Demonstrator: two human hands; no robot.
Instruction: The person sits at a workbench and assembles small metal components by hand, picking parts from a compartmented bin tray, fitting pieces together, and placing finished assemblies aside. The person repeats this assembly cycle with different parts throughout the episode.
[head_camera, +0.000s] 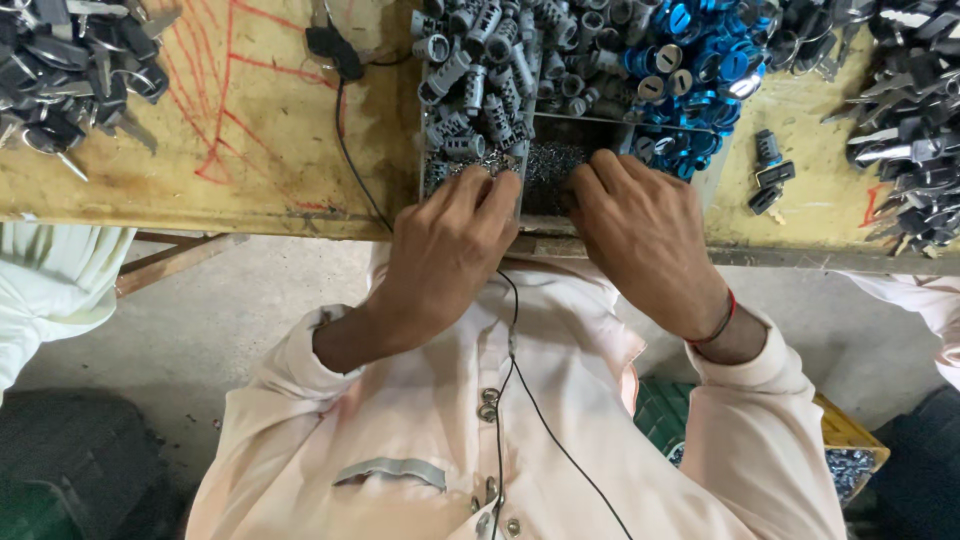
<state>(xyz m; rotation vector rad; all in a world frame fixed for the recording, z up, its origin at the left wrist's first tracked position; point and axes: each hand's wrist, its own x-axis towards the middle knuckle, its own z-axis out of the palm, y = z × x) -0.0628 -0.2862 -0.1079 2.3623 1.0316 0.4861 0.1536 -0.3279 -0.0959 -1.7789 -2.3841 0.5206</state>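
My left hand and my right hand rest side by side at the near edge of a small compartmented tray. The fingertips of both hands curl into the tray's near compartments, which hold tiny shiny metal bits. Whether either hand pinches a piece is hidden by the fingers. Just beyond the fingertips lies a heap of grey metal lock cylinders, and to its right a heap of blue round caps. A red thread is tied round my right wrist.
The yellow worktable has red scribbles. Piles of dark keys lie at the far left and far right; loose key heads lie right of the tray. A black cable runs off the edge. Another person's pale sleeve is at left.
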